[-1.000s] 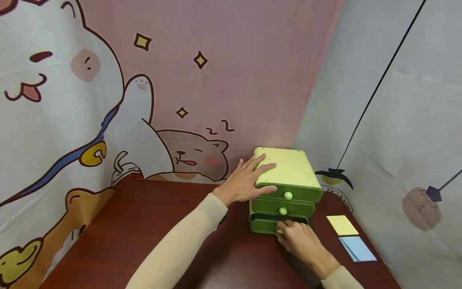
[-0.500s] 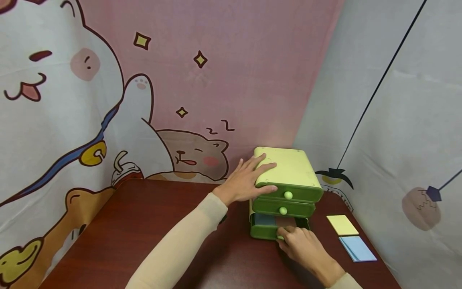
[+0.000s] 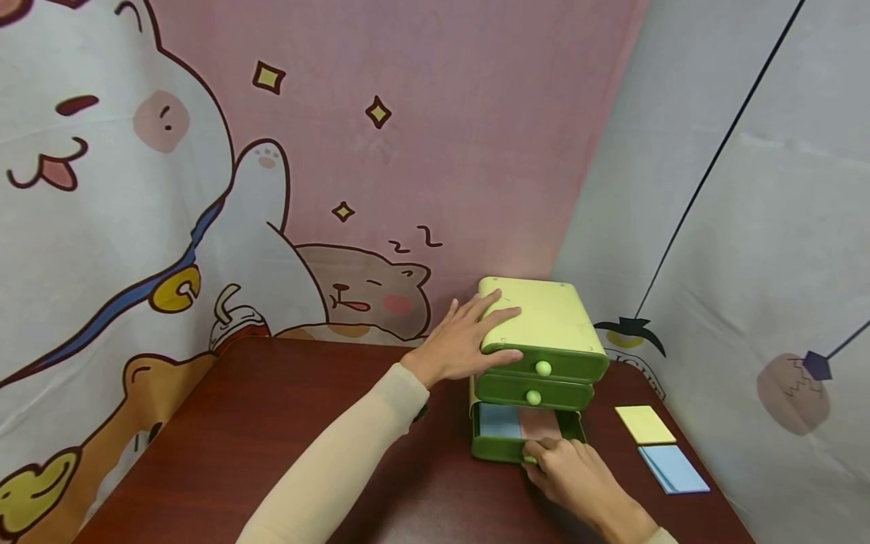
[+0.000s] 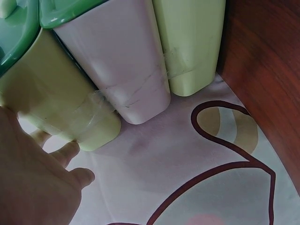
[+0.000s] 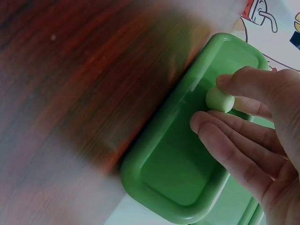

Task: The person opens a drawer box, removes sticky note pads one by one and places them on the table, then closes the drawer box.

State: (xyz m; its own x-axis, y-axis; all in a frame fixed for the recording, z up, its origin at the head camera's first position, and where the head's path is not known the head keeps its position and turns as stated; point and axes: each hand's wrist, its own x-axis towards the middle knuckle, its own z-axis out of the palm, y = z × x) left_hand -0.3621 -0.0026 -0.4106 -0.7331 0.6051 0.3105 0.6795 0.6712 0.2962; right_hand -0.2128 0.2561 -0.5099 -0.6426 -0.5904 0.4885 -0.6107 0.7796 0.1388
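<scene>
A small cabinet (image 3: 544,313) of three green drawers, with a pale yellow top, stands at the table's back right. My left hand (image 3: 462,340) rests on its top left edge, fingers spread; the left wrist view shows the hand (image 4: 37,173) against the cabinet's side (image 4: 56,98). With my right hand (image 3: 574,472) I pinch the pale round knob (image 5: 219,99) of the bottom drawer (image 3: 496,449). That drawer stands pulled out, showing a blue pad (image 3: 499,421) and a pinkish pad (image 3: 539,423) inside. The top drawer (image 3: 571,364) and middle drawer (image 3: 503,388) are closed.
On the table (image 3: 306,423), right of the cabinet, lie a yellow sticky-note pad (image 3: 646,425) and a light blue one (image 3: 674,468). A printed cloth (image 3: 476,151) hangs behind the table. Clear tape (image 4: 98,105) runs across the cabinet's side.
The bottom drawer has slid out toward me with my right hand on its knob, bringing the blue and pinkish pads into sight. My left hand stays on the cabinet.
</scene>
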